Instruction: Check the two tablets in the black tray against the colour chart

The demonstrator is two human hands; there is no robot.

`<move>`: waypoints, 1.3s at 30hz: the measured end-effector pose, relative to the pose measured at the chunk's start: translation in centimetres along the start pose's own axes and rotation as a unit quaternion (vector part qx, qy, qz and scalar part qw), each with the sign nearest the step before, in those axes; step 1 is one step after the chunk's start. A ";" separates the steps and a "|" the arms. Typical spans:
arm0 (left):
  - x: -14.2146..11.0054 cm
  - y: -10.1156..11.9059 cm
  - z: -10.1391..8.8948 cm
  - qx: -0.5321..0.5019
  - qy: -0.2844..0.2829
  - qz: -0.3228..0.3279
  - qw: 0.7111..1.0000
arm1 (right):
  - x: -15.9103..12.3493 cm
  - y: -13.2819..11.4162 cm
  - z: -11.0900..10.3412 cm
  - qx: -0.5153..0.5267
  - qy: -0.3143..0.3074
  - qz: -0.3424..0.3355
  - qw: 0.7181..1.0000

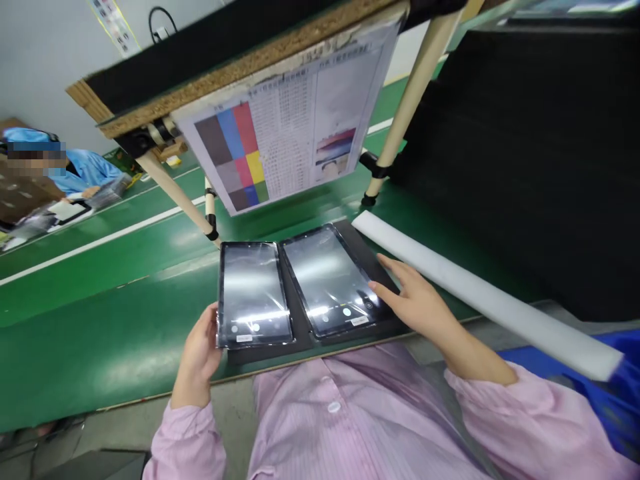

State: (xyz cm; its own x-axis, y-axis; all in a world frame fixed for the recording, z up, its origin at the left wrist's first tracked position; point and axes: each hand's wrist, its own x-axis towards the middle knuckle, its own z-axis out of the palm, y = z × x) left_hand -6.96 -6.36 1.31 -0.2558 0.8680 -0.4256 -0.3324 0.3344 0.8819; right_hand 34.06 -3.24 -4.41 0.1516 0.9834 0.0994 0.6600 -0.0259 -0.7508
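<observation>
Two dark tablets in shiny film lie side by side on a black mat (300,333) on the green belt. My left hand (200,353) grips the near left corner of the left tablet (253,293). My right hand (415,300) rests with spread fingers on the right edge of the right tablet (330,280), one fingertip touching the screen near its lower right corner. Both screens are lit and reflect glare.
A printed colour test chart (290,120) hangs from a cork-edged shelf above the tablets, between two cream posts (413,93). A long white foam strip (480,293) lies to the right. A black wall (530,147) stands at right. Another person in blue (80,170) works at far left.
</observation>
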 end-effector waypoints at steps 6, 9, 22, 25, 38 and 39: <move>-1.3 0.0 1.6 -0.046 -0.040 0.024 0.998 | 0.0 -6.3 0.2 0.001 -0.056 -0.087 0.995; -2.9 0.3 1.6 -0.052 -0.070 0.067 0.994 | -0.8 -9.5 0.9 0.033 -0.123 -0.167 0.978; -5.2 0.5 8.0 -0.116 -0.077 0.276 0.951 | -0.7 -14.4 1.5 0.504 -0.055 -0.105 0.855; -4.9 -0.5 9.1 -0.053 -0.043 0.380 0.922 | -0.2 -14.6 1.6 0.497 -0.057 -0.051 0.864; -5.0 -2.2 10.7 0.359 0.079 0.537 0.760 | -0.1 -14.5 1.3 0.447 -0.082 -0.034 0.890; -4.9 -2.3 10.8 0.361 0.081 0.534 0.761 | -0.1 -14.4 1.4 0.446 -0.079 -0.034 0.891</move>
State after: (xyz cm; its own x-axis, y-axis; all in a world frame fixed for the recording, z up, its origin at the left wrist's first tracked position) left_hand 4.85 -7.44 3.55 -0.1590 0.7492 0.6429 0.7127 -0.3636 0.5999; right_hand 23.51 -2.74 5.52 -0.0184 0.9922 0.1236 -0.1940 0.1177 -0.9739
